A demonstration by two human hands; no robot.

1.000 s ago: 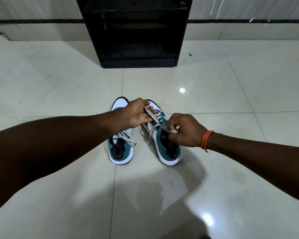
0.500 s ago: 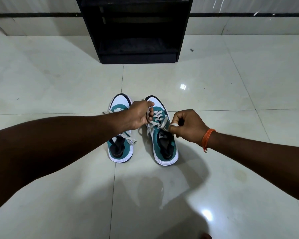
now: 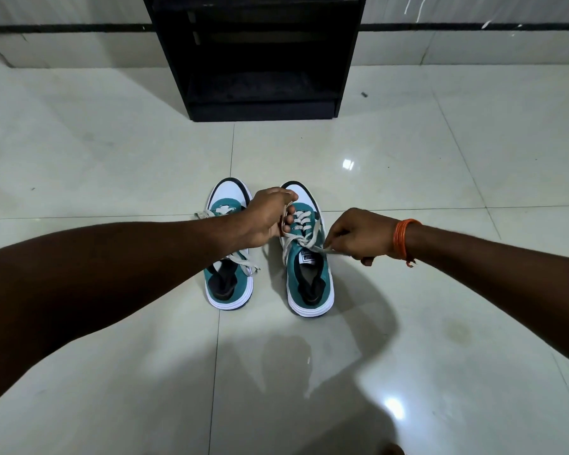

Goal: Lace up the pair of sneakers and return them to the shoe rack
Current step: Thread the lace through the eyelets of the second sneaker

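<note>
Two teal and white sneakers stand side by side on the floor, toes pointing away from me. The left sneaker [image 3: 228, 284] has loose white laces across its tongue. The right sneaker [image 3: 309, 277] has its white lace [image 3: 301, 221] threaded through the front eyelets. My left hand [image 3: 270, 218] grips the lace at the shoe's left side. My right hand [image 3: 358, 234], with an orange band on the wrist, pinches the other lace end and holds it taut to the right. The black shoe rack [image 3: 260, 54] stands beyond the shoes.
The floor is glossy pale tile [image 3: 112, 159] with bright light reflections. A tiled wall with a dark stripe [image 3: 63, 27] runs behind the rack. A small dark speck [image 3: 363, 94] lies on the floor right of the rack.
The right sneaker has straightened to point away from me. My right hand has drawn its lace end out to the right, and my left hand has shifted up toward the toe.
</note>
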